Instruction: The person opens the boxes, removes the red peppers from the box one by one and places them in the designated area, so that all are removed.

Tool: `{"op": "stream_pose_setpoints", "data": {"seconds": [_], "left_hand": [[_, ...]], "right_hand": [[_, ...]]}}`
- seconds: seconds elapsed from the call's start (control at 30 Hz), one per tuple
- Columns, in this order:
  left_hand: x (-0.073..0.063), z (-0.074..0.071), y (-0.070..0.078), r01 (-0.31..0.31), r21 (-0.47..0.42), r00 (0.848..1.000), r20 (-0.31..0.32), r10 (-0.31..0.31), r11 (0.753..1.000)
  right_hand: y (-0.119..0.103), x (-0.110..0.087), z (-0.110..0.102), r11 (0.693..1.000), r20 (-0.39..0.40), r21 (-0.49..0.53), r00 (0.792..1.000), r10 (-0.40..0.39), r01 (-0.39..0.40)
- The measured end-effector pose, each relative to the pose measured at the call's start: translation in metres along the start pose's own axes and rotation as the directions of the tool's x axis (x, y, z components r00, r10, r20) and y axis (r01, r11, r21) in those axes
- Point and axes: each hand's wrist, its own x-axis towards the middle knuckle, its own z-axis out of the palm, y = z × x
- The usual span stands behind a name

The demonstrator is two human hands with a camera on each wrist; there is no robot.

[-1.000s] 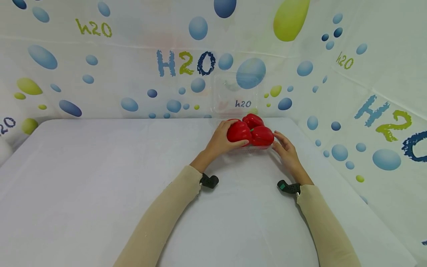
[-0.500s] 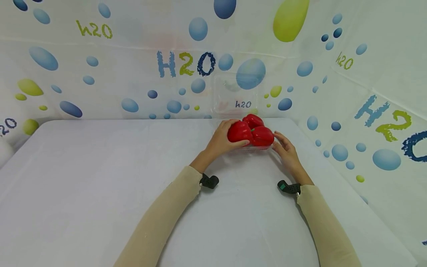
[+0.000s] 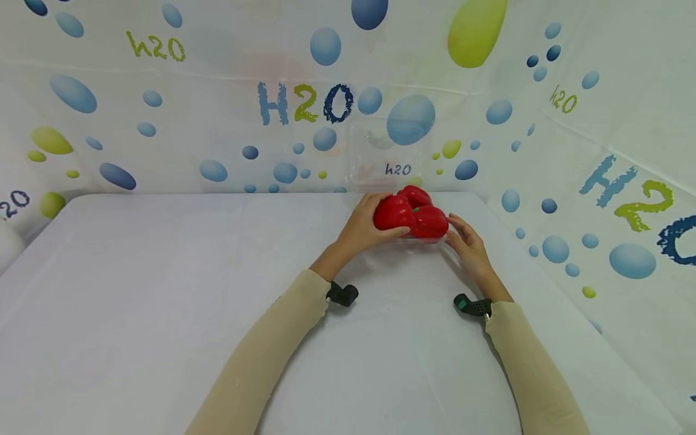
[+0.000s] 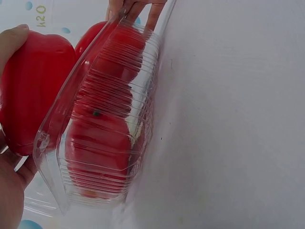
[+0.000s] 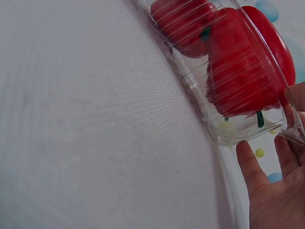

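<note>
My left hand (image 3: pixel 365 225) grips a red bell pepper (image 3: pixel 393 212) over the left end of a clear plastic container (image 3: pixel 418 240). Its thumb lies along the pepper's near side in the head view. Several more red peppers are inside, one at the front right (image 3: pixel 431 222) and one at the back (image 3: pixel 417 195). Through the ribbed wall, the left wrist view shows a pepper (image 4: pixel 97 148) below the held one. At the container's right end my right hand (image 3: pixel 472 252) holds the rim, its fingers against the end wall. Part of that hand is cut off in the right wrist view.
The container's transparent lid (image 3: pixel 370 160) stands raised behind it. A white cloth-covered table (image 3: pixel 163 302) reaches from the left to the front. Printed curtains (image 3: pixel 228 121) border the back and right sides.
The held pepper and my left fingers have shifted very slightly right. The right hand and the container have barely moved, and the head view has shifted a little.
</note>
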Motion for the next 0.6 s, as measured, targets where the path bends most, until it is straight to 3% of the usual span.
{"op": "stream_pose_setpoints", "data": {"seconds": [0.4,0.6], "left_hand": [[-0.0006,-0.0006,0.0071,-0.015,0.012,1.0,0.016,0.014,1.0],[-0.0004,-0.0019,0.0101,-0.029,0.016,1.0,-0.001,0.029,0.999]], "right_hand": [[0.0024,-0.0008,-0.0021,1.0,-0.002,0.004,1.0,-0.007,0.007],[-0.0044,-0.0012,-0.0013,1.0,0.003,0.016,1.0,0.026,-0.026]]}}
